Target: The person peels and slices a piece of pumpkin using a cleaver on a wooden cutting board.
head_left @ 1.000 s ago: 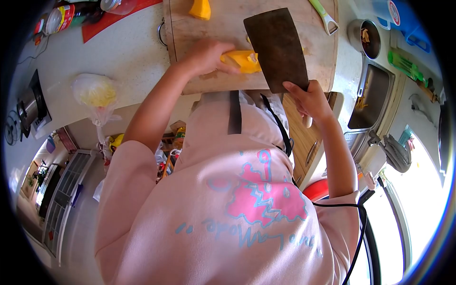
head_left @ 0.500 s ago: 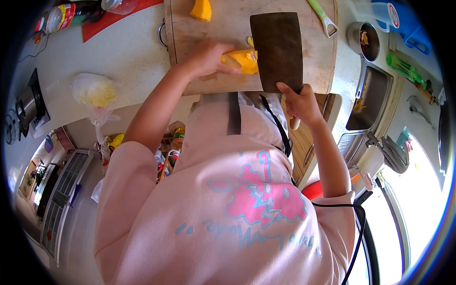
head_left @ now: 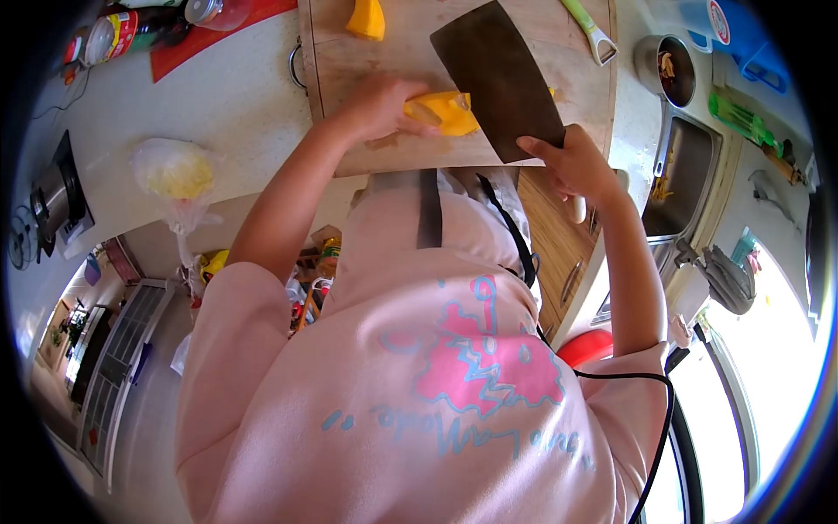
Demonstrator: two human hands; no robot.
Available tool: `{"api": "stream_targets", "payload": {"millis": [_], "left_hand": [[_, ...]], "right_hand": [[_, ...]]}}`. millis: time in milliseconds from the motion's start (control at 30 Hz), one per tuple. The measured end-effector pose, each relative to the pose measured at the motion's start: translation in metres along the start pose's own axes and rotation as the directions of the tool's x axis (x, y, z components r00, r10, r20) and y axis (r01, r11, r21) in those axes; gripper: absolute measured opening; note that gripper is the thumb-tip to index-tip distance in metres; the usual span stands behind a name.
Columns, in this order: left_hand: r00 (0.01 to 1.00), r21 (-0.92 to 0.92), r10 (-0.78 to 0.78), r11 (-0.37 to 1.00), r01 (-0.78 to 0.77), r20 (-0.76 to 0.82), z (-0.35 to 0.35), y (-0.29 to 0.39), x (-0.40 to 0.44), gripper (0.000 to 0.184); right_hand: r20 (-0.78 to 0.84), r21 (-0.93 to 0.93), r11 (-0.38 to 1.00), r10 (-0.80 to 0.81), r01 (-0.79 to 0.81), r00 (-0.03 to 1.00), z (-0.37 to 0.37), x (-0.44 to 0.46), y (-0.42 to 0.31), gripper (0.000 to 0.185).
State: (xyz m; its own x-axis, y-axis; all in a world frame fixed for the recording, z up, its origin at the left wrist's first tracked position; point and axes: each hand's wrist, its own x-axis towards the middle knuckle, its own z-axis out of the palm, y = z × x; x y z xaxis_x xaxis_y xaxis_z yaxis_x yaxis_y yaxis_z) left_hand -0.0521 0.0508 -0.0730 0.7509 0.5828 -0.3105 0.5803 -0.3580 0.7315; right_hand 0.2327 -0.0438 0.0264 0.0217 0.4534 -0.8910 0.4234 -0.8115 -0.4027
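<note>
My left hand (head_left: 388, 109) is closed around a piece of pumpkin (head_left: 443, 113) with bright orange flesh, holding it on the wooden cutting board (head_left: 384, 157). My right hand (head_left: 572, 166) grips the handle of a cleaver (head_left: 499, 83), whose wide dark blade slants over the board just right of the pumpkin. The blade hides part of the board; a yellow bit (head_left: 552, 92) peeks out at its right edge. Another pumpkin chunk (head_left: 366, 19) lies near the board's far edge. A green-handled peeler (head_left: 598, 39) rests at the board's far right.
To the right are a metal pot (head_left: 665, 70), a sink (head_left: 676, 179) and a green bottle (head_left: 742, 122). A knotted plastic bag (head_left: 177, 170) with yellowish contents sits on the left counter. Bottles (head_left: 131, 31) lie at the far left by a red mat (head_left: 218, 39).
The cleaver has shifted right and tilted, its top edge now leaning left. A small yellow scrap left of the blade is no longer visible; one shows at its right. My left hand stays nearly still.
</note>
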Motion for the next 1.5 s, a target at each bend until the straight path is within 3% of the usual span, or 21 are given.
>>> {"api": "stream_targets", "payload": {"millis": [67, 267, 400, 500, 600, 733, 867, 1067, 1267, 1500], "left_hand": [[1.000, -0.022, -0.006, 1.000, 0.006, -0.027, 0.001, 0.002, -0.002, 0.054], [0.997, -0.059, -0.062, 0.996, 0.064, 0.038, -0.003, 0.003, 0.001, 0.059], [0.995, -0.043, -0.081, 0.996, 0.083, 0.054, -0.009, 0.011, 0.001, 0.065], [0.996, -0.036, -0.069, 0.997, 0.071, 0.050, -0.009, 0.013, 0.000, 0.068], [0.995, -0.004, -0.077, 0.997, 0.078, 0.066, -0.008, 0.012, -0.002, 0.068], [0.994, -0.009, -0.087, 0.996, 0.088, 0.072, -0.009, 0.015, -0.001, 0.065], [0.999, -0.042, -0.032, 0.999, 0.033, 0.025, -0.003, 0.006, -0.001, 0.062], [0.990, -0.061, -0.109, 0.992, 0.114, 0.087, -0.007, 0.012, 0.000, 0.065], [0.995, -0.017, -0.086, 0.996, 0.087, 0.051, -0.011, 0.018, -0.002, 0.067], [0.947, -0.211, -0.257, 0.932, 0.295, 0.191, -0.022, 0.036, -0.009, 0.061]], "right_hand": [[0.020, -0.017, 1.000, -0.018, 0.019, 1.000, -0.004, -0.001, -0.003, 0.049], [0.039, 0.231, 0.973, -0.031, 0.021, 0.999, 0.018, 0.002, 0.014, 0.051], [0.010, 0.280, 0.960, -0.021, 0.018, 1.000, 0.029, -0.001, 0.020, 0.053], [-0.048, 0.175, 0.984, -0.025, 0.033, 0.999, 0.028, -0.003, 0.016, 0.050], [-0.031, -0.006, 0.998, -0.067, 0.067, 0.997, 0.011, -0.004, 0.002, 0.047], [0.049, -0.092, 0.991, -0.095, 0.099, 0.994, -0.008, 0.000, -0.012, 0.043], [0.090, -0.023, 0.997, -0.071, 0.073, 0.993, -0.014, 0.001, -0.019, 0.040], [0.084, 0.123, 0.990, -0.086, 0.075, 0.993, 0.002, 0.009, 0.007, 0.042], [0.126, 0.276, 0.960, -0.089, 0.051, 0.988, 0.008, 0.008, 0.015, 0.047], [0.174, 0.429, 0.903, -0.083, 0.001, 0.981, 0.000, 0.002, 0.009, 0.046]]}}
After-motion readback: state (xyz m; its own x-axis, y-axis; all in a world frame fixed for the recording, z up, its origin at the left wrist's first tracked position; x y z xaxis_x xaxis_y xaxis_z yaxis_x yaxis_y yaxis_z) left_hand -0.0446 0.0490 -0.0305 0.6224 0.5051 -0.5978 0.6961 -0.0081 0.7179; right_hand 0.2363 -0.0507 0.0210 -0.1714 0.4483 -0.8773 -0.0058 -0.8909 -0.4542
